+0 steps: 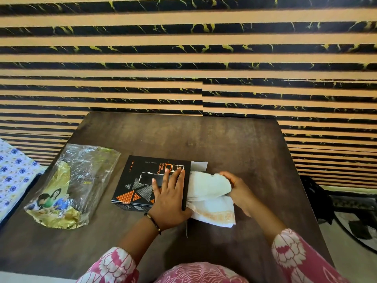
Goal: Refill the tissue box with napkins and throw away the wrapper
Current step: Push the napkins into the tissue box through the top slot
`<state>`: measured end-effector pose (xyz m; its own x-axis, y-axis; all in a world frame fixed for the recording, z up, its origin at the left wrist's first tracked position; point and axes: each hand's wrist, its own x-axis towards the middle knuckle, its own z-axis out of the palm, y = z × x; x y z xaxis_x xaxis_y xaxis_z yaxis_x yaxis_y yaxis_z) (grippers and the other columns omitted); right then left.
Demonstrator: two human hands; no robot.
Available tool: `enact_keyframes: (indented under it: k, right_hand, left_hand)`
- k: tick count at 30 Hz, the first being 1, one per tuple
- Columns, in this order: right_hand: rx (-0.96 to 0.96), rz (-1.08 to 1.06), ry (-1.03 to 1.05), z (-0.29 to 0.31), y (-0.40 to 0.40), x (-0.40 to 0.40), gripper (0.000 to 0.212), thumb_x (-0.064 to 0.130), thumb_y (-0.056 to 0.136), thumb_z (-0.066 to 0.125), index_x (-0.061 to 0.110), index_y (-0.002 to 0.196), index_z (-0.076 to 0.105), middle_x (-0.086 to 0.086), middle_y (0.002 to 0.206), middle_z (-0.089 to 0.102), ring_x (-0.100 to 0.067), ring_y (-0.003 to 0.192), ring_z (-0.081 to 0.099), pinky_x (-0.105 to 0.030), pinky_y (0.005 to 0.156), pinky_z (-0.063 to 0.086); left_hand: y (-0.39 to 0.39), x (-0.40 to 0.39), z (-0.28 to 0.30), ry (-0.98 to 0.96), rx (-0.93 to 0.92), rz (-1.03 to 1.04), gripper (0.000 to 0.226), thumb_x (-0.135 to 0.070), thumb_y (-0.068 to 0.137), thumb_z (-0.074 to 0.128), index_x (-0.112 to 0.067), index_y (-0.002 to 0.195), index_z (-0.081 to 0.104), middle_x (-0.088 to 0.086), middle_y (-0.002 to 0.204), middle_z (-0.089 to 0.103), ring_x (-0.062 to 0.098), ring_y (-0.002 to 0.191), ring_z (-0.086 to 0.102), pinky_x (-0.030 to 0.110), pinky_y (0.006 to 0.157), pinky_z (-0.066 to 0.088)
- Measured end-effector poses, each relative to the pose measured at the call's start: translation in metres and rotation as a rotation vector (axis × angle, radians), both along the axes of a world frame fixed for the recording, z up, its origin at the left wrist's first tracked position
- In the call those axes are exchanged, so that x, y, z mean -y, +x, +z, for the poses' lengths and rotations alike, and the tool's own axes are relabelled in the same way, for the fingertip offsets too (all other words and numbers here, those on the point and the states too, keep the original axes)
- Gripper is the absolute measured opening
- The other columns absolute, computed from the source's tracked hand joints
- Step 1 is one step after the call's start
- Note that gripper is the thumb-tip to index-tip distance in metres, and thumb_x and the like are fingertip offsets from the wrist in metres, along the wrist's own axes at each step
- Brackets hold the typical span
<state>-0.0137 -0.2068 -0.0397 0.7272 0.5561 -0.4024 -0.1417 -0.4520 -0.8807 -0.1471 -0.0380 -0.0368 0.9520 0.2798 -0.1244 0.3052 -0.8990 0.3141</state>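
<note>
A black tissue box (140,180) with orange and grey triangles lies flat on the dark wooden table (204,135), its right end flap open. My left hand (169,197) presses flat on the box's top, fingers spread. A stack of white napkins (210,193) with an orange border sticks out of the box's open right end. My right hand (234,184) grips the curled outer end of the napkins. The empty clear and gold wrapper (69,186) lies on the table to the left of the box.
A striped black and tan wall (183,58) stands right behind the table. A blue flowered cloth (14,172) lies off the table's left edge. Dark objects sit on the floor at the right (357,211).
</note>
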Motion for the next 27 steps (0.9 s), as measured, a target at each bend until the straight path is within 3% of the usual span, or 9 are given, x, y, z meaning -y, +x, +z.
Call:
enact_keyframes:
  k: [4,7,10,13,17,21,24,27]
  right_hand:
    - [-0.28,-0.075,-0.036,0.003,0.012,-0.003,0.053,-0.006,0.084,0.046,0.031,0.122,0.043,-0.002,0.109,0.06,-0.019,0.09,0.058,-0.033,0.062,0.049]
    - [-0.309,-0.066,-0.05,-0.001,0.011,0.004,0.059,0.01,0.08,0.066,0.032,0.127,0.038,-0.002,0.116,0.061,-0.021,0.097,0.06,-0.036,0.06,0.052]
    - [-0.315,-0.099,-0.079,-0.005,0.006,0.0,0.055,0.039,0.075,0.071,0.032,0.121,0.042,-0.001,0.114,0.06,-0.023,0.103,0.057,-0.041,0.069,0.052]
    - [-0.241,-0.221,-0.17,-0.009,0.004,-0.014,0.038,0.059,0.074,0.062,0.027,0.096,0.057,-0.002,0.098,0.065,-0.022,0.091,0.06,-0.042,0.074,0.05]
    - [-0.054,-0.353,-0.376,-0.014,0.009,-0.024,0.061,0.072,0.067,0.053,0.014,0.084,0.061,-0.007,0.09,0.067,-0.025,0.082,0.065,-0.04,0.077,0.055]
    - [-0.043,-0.324,-0.346,-0.015,0.006,-0.022,0.054,0.065,0.075,0.052,0.015,0.094,0.056,-0.004,0.09,0.065,-0.021,0.081,0.063,-0.039,0.075,0.054]
    - [-0.095,-0.312,-0.241,-0.019,-0.008,-0.012,0.037,0.039,0.085,0.055,0.017,0.113,0.045,-0.002,0.099,0.059,-0.018,0.087,0.058,-0.037,0.071,0.05]
    - [-0.105,-0.27,-0.174,-0.022,-0.026,-0.006,0.028,0.017,0.092,0.046,0.019,0.119,0.04,-0.003,0.112,0.056,-0.012,0.087,0.054,-0.027,0.062,0.045]
  left_hand:
    - [0.0,0.001,0.002,-0.011,0.006,0.01,0.104,-0.041,0.071,0.06,-0.018,0.145,-0.009,0.0,0.156,-0.006,0.027,0.141,-0.021,0.059,0.105,-0.017]
    - [0.002,0.0,0.001,-0.021,0.015,0.02,0.105,-0.04,0.071,0.061,-0.019,0.145,-0.01,0.001,0.156,-0.004,0.028,0.141,-0.02,0.059,0.105,-0.017]
    - [0.002,0.0,0.001,-0.016,0.023,0.015,0.105,-0.041,0.071,0.06,-0.021,0.144,-0.014,0.0,0.156,-0.003,0.029,0.141,-0.019,0.059,0.105,-0.017]
    - [0.001,0.001,0.002,0.001,0.013,-0.005,0.104,-0.043,0.072,0.058,-0.022,0.143,-0.015,0.0,0.156,-0.004,0.029,0.141,-0.02,0.058,0.104,-0.018]
    - [0.0,0.002,0.003,0.01,-0.005,-0.012,0.103,-0.043,0.073,0.058,-0.021,0.144,-0.013,0.001,0.156,-0.005,0.03,0.141,-0.021,0.057,0.103,-0.019]
    - [0.0,0.002,0.004,0.023,-0.002,-0.009,0.102,-0.041,0.073,0.057,-0.022,0.144,-0.012,0.0,0.156,-0.005,0.029,0.141,-0.021,0.057,0.103,-0.02]
    - [0.001,0.002,0.002,0.022,0.014,-0.003,0.099,-0.04,0.072,0.056,-0.022,0.145,-0.009,0.001,0.156,-0.003,0.03,0.141,-0.02,0.056,0.101,-0.021]
    - [0.002,0.0,0.001,0.028,0.011,-0.01,0.097,-0.051,0.07,0.048,-0.023,0.145,-0.007,0.002,0.156,-0.004,0.031,0.141,-0.02,0.057,0.102,-0.021]
